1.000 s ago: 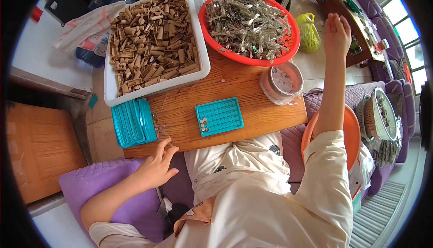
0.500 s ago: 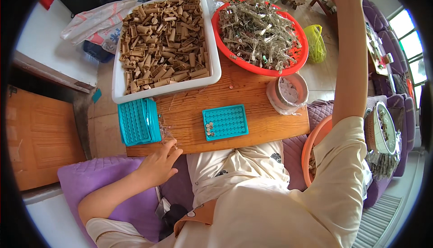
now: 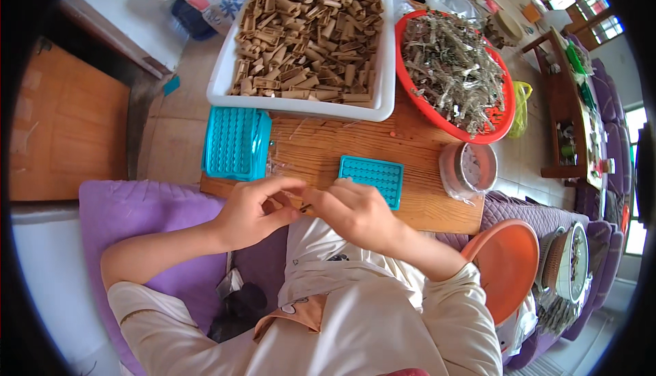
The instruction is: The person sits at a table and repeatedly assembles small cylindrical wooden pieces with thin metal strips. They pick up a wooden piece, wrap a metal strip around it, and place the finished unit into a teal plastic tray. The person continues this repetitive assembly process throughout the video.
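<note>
While the left hand (image 3: 247, 217) was held with fingers curled, its grip impossible to tell, a small dark piece (image 3: 305, 207) was pinched by the right hand (image 3: 357, 213) above the wooden table's (image 3: 430, 202) near edge, beside the partly covered turquoise tray (image 3: 374, 173).

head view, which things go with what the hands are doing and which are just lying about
Probably the job:
- small dark piece where left hand and right hand meet
- turquoise tray by the right hand
- brown pieces

Seemingly just lying about:
- yellow-green bag
- teal scrap on the floor
</note>
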Demonstrator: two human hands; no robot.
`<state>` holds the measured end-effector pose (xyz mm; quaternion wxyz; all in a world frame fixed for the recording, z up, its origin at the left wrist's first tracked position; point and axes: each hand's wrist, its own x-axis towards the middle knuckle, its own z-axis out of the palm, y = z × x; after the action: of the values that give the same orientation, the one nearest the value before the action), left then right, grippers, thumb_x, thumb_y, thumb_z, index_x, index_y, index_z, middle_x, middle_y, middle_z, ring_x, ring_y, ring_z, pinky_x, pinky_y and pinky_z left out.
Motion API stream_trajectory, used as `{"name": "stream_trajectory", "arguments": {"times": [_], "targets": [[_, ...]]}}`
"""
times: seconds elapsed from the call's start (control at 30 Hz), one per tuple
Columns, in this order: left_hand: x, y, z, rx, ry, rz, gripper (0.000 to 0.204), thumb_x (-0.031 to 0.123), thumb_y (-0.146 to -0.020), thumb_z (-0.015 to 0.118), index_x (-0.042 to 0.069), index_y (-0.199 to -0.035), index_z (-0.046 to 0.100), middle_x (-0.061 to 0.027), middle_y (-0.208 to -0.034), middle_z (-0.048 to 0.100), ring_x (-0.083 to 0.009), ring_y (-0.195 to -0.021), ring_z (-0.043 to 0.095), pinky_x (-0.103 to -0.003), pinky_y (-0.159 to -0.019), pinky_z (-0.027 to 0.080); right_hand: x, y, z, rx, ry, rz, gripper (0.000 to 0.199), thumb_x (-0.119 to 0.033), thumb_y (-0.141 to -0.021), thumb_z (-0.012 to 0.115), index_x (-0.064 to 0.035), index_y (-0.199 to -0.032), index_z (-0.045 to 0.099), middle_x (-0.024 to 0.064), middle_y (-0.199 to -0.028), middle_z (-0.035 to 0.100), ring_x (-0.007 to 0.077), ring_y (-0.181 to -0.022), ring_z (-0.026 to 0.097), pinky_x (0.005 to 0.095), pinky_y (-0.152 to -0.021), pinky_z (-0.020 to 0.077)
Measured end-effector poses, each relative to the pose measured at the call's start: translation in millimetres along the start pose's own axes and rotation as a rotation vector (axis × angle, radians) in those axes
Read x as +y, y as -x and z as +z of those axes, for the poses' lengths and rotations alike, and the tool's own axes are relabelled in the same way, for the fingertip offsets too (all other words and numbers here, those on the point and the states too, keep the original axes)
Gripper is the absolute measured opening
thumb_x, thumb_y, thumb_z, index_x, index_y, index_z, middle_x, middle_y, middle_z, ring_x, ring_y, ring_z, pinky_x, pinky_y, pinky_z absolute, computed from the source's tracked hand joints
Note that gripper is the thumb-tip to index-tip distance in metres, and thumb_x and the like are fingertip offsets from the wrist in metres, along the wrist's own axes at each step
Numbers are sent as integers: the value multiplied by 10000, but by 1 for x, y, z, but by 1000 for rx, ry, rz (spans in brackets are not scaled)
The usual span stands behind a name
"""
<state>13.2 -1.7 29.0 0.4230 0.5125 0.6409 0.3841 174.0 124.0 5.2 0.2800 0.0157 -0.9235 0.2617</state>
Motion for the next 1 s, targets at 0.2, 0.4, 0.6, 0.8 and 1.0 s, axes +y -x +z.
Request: {"name": "stream_trajectory", "arguments": {"times": [0.2,0.4,0.6,0.8,1.0], "targets": [[0,1,1,83,6,-30,198,67,-789,603,8,-978,601,-95,-829,643,-137,-740,624,-259,-625,503,-5,2,26,140,-21,121,249,-16,-643,600,-22,-886,546,38,-593,464,180,-539,497,289,-471,431],[-6,-1,5,165,-9,4,167,41,-780,604,-4,-940,604,-101,-814,640,-129,-723,620,-249,-630,505,-9,2,33,214,-41,244,230,16,-650,647,-28,-867,584,52,-602,507,191,-522,498,295,-465,413],[-12,-4,7,183,-9,-8,147,48,-771,618,-11,-906,602,-90,-815,636,-124,-724,621,-240,-622,504,-6,7,37,251,-89,286,196,26,-663,653,-36,-842,600,55,-644,561,178,-520,510,282,-453,409],[-18,-7,16,124,42,-75,156,85,-781,621,-12,-902,605,-88,-806,638,-127,-718,620,-249,-634,501,0,17,33,102,-333,412,184,-25,-674,654,-19,-822,545,108,-655,554,246,-575,565,334,-495,452],[-23,-2,39,45,28,-116,180,133,-783,631,0,-903,609,-84,-784,638,-115,-722,611,-246,-641,492,3,39,16,-62,-528,513,206,-43,-672,674,-5,-807,523,125,-690,595,254,-586,594,314,-508,467]]}}
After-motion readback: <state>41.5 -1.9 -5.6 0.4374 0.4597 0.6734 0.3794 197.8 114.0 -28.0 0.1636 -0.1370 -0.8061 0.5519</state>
